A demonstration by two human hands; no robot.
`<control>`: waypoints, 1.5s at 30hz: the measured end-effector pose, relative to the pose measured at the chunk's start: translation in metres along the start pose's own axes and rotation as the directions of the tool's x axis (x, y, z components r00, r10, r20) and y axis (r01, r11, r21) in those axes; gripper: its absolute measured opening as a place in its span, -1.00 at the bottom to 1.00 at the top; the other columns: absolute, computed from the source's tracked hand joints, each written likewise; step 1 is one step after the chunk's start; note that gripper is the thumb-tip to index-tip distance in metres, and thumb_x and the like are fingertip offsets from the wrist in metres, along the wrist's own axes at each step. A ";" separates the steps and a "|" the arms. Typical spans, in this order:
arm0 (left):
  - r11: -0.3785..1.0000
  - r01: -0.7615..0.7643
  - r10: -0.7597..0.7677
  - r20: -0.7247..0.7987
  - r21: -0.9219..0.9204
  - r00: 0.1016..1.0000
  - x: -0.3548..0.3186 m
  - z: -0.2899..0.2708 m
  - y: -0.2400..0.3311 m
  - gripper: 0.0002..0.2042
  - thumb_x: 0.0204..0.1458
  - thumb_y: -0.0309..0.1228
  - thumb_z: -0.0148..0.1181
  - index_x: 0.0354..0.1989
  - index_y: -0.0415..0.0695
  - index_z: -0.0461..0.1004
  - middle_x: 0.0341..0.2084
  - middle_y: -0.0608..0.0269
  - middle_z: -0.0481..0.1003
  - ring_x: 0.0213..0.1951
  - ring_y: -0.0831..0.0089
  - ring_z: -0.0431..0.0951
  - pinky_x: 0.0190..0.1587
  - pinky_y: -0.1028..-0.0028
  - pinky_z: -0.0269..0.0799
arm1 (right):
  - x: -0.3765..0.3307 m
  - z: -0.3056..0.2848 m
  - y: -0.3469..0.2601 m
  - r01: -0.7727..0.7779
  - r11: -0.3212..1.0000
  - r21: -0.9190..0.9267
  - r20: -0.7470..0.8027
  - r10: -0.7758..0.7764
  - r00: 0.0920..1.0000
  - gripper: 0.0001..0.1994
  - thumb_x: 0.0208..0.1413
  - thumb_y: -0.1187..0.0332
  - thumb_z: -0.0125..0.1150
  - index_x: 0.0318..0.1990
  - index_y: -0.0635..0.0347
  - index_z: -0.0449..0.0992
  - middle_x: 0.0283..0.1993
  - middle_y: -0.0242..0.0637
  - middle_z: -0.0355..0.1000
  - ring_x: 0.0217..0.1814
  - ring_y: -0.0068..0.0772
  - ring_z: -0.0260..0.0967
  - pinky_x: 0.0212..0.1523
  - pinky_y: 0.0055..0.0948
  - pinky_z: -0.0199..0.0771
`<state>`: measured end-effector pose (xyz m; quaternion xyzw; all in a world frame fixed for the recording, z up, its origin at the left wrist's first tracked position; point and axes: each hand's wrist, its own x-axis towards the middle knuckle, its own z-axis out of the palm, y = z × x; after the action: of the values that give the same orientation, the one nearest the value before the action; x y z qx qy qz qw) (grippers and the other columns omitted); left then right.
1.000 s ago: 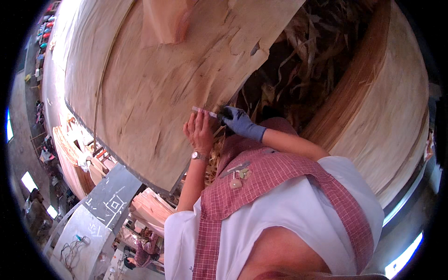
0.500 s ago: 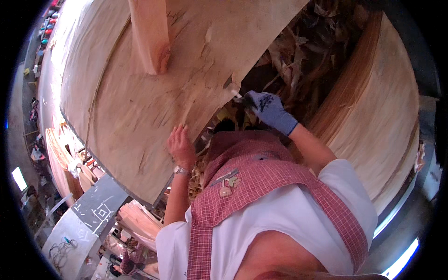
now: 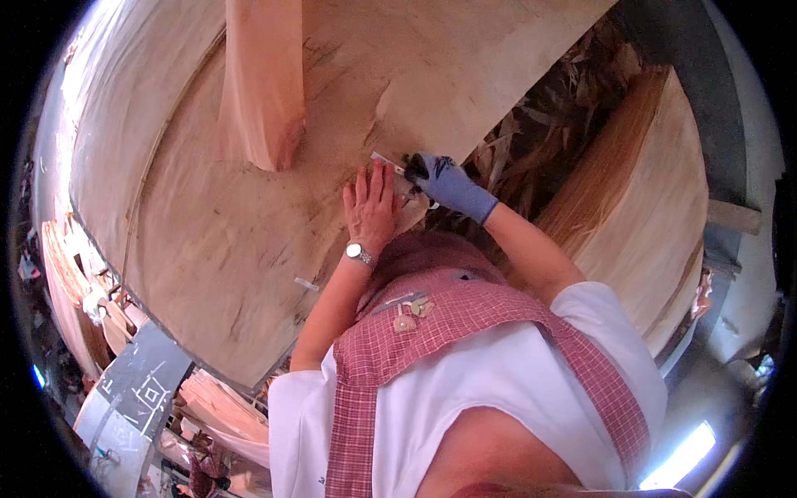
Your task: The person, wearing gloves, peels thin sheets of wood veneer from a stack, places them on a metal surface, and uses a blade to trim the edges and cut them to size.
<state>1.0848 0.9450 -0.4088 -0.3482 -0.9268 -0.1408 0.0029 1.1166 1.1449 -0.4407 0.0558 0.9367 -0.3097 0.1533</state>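
Observation:
My left hand (image 3: 370, 207), bare with a watch at the wrist, lies flat on a broad wood veneer sheet (image 3: 249, 232). Its fingers are stretched out beside a torn edge of the sheet. My right hand (image 3: 444, 180), in a blue-grey glove, is closed around a knife (image 3: 388, 163) whose thin pale blade points left across the veneer, just beyond my left fingertips. The knife's handle is mostly hidden in the glove. Farther up the sheet rests a long reddish piece of wood (image 3: 266, 91). A small white strip (image 3: 306, 284) lies near my left forearm.
To the right stands a thick stack of veneer sheets (image 3: 647, 191). Torn veneer scraps (image 3: 540, 141) fill the dark gap between it and my sheet. At lower left are a grey board with white marks (image 3: 149, 390) and more stacked veneer (image 3: 220, 407).
My left hand has moved up and right across the sheet, now close to my right hand. The right hand has shifted slightly left, bringing the knife from the sheet's edge onto its surface.

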 end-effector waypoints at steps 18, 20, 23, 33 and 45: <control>0.927 0.331 -0.348 -0.075 -0.177 0.934 0.084 -0.017 -0.012 -0.46 -0.12 -0.56 0.03 0.15 -0.02 0.42 0.16 0.34 0.41 0.10 0.24 0.37 0.13 0.25 0.21 | 0.095 -0.051 -0.013 -0.359 0.667 0.653 0.369 0.133 0.920 -0.61 0.12 0.14 0.21 -0.13 0.37 0.45 -0.34 -0.03 0.52 -0.43 -0.20 0.51 -0.39 -0.25 0.50; 0.929 0.343 -0.355 -0.081 -0.137 0.931 0.080 -0.017 -0.007 -0.45 -0.12 -0.57 0.01 0.16 -0.01 0.42 0.16 0.36 0.41 0.13 0.24 0.36 0.14 0.24 0.20 | 0.096 -0.046 -0.008 -0.214 0.748 0.629 0.293 0.027 0.956 -0.65 0.14 0.18 0.20 -0.15 0.35 0.46 -0.38 -0.09 0.52 -0.47 -0.26 0.49 -0.41 -0.30 0.48; 0.940 0.332 -0.336 -0.043 -0.079 0.941 0.076 -0.017 0.004 -0.45 -0.11 -0.54 0.04 0.18 0.02 0.41 0.19 0.39 0.38 0.17 0.27 0.34 0.18 0.21 0.16 | 0.099 -0.021 0.009 0.039 0.873 0.487 0.144 -0.124 0.982 -0.69 0.16 0.19 0.17 -0.20 0.33 0.46 -0.40 -0.16 0.52 -0.45 -0.30 0.45 -0.41 -0.32 0.43; 0.924 0.332 -0.341 0.017 0.189 0.940 0.074 -0.001 0.020 -0.43 -0.06 -0.53 0.03 0.23 0.07 0.35 0.25 0.39 0.31 0.23 0.28 0.30 0.23 0.17 0.12 | 0.103 -0.107 0.029 0.311 0.947 0.081 0.184 -0.321 0.929 -0.65 0.15 0.11 0.12 -0.20 0.28 0.42 -0.34 -0.12 0.55 -0.40 -0.05 0.48 -0.31 -0.11 0.44; 0.927 0.374 -0.374 -0.041 -0.008 0.926 0.153 -0.012 0.031 -0.43 -0.01 -0.44 0.11 0.28 0.09 0.28 0.29 0.26 0.26 0.21 0.30 0.29 0.20 0.19 0.14 | 0.155 -0.107 0.036 -0.237 0.786 0.571 0.390 -0.005 0.921 -0.75 0.18 0.24 0.11 -0.25 0.29 0.51 -0.44 -0.23 0.56 -0.53 -0.37 0.48 -0.50 -0.38 0.46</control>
<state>0.9884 1.0628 -0.3737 -0.1621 -0.9759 -0.1461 -0.0047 0.9500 1.2396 -0.4292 0.1012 0.7355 -0.5884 0.3203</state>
